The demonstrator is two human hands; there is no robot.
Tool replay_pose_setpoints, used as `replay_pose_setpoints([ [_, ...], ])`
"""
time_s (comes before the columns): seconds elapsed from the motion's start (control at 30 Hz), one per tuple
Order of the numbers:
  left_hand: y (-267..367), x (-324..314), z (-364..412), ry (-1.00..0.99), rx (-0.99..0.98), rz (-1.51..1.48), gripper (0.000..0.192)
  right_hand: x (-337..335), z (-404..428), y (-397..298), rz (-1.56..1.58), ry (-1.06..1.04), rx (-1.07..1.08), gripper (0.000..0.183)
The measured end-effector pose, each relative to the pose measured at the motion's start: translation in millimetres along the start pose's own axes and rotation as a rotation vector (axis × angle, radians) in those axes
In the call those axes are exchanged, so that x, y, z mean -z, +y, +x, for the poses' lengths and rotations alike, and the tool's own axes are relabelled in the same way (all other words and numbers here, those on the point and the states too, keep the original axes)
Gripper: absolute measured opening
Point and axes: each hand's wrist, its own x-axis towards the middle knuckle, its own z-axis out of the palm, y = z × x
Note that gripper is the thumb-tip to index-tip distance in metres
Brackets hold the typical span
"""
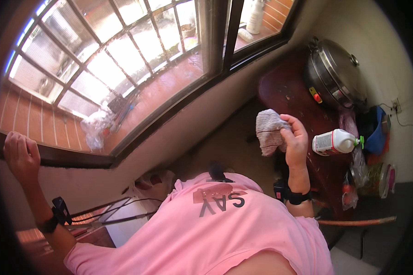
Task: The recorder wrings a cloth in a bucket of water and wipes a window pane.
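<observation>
My right hand (pixel 296 139) pinches a crumpled grey-white cloth (pixel 269 132) with dark stripes between thumb and fingers. The cloth hangs in the air in front of me, beside a dark red table (pixel 296 103). At the far left my left hand (pixel 21 153) rests with curled fingers on the dark window frame (pixel 75 161). Its fingertips are partly hidden. Past that frame stands the window (pixel 124 62), with ribbed panes behind metal bars. A white pump bottle (pixel 333 142) with a green nozzle lies to the right of my right hand.
A large lidded metal pot (pixel 334 74) stands at the table's back right. Plastic bags (pixel 349 196) and a spool (pixel 375 180) lie along the right side. A clear plastic bag (pixel 98 125) sits on the tiled sill (pixel 151 113). A wall socket (pixel 396 105) has a cable.
</observation>
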Motion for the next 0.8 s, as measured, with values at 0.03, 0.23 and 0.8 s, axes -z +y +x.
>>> replay_pose_setpoints([
  [0.03, -7.9, -1.4, -10.0, -0.012, 0.055, 0.013, 0.005, 0.8, 2.0, -4.4, 0.009, 0.004, 0.017, 0.03],
  [0.23, 9.4, 20.8, -32.5, -0.039, 0.095, 0.073, 0.008, -14.6, 11.7, -28.7, -0.011, -0.09, 0.059, 0.03],
  [0.8, 317.0, 37.2, 35.3, -0.111, 0.609, -2.013, 0.085, -177.7, 0.7, -44.4, 0.163, -1.008, 0.091, 0.034],
])
